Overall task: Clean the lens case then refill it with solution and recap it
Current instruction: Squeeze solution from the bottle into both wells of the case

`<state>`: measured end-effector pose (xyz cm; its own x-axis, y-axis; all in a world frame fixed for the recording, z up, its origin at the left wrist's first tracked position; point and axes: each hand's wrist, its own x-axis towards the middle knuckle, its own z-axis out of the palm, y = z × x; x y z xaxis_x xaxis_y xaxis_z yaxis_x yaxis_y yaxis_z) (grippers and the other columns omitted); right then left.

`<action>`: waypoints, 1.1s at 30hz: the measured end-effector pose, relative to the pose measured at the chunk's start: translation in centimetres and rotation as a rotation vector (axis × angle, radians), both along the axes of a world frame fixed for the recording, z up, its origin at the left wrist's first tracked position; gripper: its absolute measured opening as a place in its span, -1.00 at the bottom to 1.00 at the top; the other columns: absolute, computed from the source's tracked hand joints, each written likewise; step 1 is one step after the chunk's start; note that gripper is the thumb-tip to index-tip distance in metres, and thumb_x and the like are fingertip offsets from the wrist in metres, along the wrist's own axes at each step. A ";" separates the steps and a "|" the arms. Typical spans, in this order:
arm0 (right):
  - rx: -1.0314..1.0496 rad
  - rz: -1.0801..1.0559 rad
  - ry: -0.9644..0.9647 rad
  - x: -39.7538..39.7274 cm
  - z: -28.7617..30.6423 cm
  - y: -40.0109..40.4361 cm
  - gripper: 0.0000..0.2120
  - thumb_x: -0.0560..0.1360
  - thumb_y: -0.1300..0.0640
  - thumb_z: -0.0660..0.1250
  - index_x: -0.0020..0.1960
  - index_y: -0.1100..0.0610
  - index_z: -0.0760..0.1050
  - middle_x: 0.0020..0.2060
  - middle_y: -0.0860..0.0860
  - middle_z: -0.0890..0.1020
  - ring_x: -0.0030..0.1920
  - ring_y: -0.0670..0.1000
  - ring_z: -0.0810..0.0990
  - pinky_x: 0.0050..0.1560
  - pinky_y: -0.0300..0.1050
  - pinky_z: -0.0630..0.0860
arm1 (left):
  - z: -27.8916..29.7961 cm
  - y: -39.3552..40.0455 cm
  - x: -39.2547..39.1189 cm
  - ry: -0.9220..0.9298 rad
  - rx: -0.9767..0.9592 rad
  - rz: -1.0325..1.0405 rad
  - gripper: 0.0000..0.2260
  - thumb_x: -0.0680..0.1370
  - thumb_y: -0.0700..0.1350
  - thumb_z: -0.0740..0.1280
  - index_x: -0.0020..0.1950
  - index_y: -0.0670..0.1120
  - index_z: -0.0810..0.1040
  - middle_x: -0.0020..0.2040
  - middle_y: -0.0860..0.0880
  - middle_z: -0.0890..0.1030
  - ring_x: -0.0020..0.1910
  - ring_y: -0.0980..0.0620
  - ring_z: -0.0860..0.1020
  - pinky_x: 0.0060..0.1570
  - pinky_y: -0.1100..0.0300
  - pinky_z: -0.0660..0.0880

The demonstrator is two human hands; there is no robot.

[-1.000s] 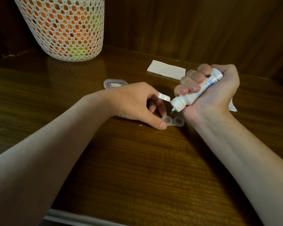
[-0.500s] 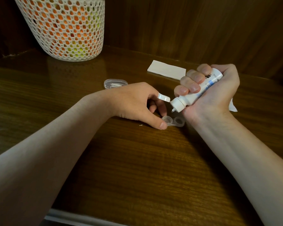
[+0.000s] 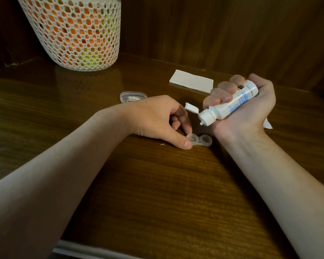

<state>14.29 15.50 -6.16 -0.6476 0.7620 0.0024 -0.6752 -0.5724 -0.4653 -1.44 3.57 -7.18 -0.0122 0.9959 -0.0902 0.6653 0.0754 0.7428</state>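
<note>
A clear two-well lens case (image 3: 200, 140) lies uncapped on the wooden table (image 3: 157, 193). My left hand (image 3: 155, 120) pinches its left well between thumb and fingers. My right hand (image 3: 249, 107) grips a white solution bottle (image 3: 230, 105) with a blue label, tilted nozzle-down above the case. Its flip cap (image 3: 191, 107) hangs open beside the nozzle. The case caps are not visible.
A folded white tissue (image 3: 192, 81) lies behind the hands. A small clear plastic box (image 3: 132, 96) sits behind my left wrist. A white mesh basket (image 3: 73, 32) stands at the back left. A white scrap (image 3: 267, 124) shows right of my right hand.
The bottle has lifted slightly away from the case, with its nozzle a little higher. My left hand stays on the case.
</note>
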 end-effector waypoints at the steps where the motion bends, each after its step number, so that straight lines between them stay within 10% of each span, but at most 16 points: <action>1: -0.011 -0.018 -0.003 -0.1 0.1 0.0 -0.66 0.57 -0.06 0.28 -0.30 0.10 0.50 -0.38 -0.04 0.44 -0.43 -0.05 0.42 -0.36 -0.19 0.40 | 0.0 0.0 0.0 -0.005 0.002 -0.006 -0.77 0.46 0.06 0.61 0.07 0.10 0.70 -0.14 0.04 0.58 -0.33 0.28 0.49 -0.34 0.42 0.43; 8: 0.156 0.010 0.070 2.9 3.7 0.5 -0.87 0.48 0.26 0.39 0.00 0.17 0.49 -0.16 0.09 0.56 -0.20 0.05 0.59 0.09 0.04 0.62 | 0.2 -0.4 0.1 -0.046 0.006 -0.015 -0.79 0.46 0.04 0.63 0.06 0.11 0.72 -0.23 0.15 0.57 -0.24 0.15 0.60 0.08 -0.07 0.67; 13: 0.297 0.110 -0.078 4.3 2.7 0.8 -0.62 0.48 0.35 0.43 0.25 0.15 0.47 -0.04 0.11 0.61 -0.06 0.04 0.66 0.17 0.09 0.65 | -0.1 -0.2 0.0 -0.052 0.024 -0.014 -0.79 0.46 0.02 0.63 0.06 0.10 0.72 -0.19 0.09 0.59 -0.38 0.30 0.49 -0.39 0.43 0.41; 33: 0.546 0.207 -0.231 4.9 -0.8 3.3 -0.70 0.56 0.20 0.45 0.29 0.16 0.70 0.11 0.07 0.71 0.21 0.07 0.71 0.28 0.31 0.61 | -0.1 -0.1 -0.1 -0.016 0.021 -0.004 -0.79 0.46 0.03 0.62 0.06 0.12 0.72 -0.20 0.15 0.59 -0.36 0.29 0.49 -0.40 0.41 0.42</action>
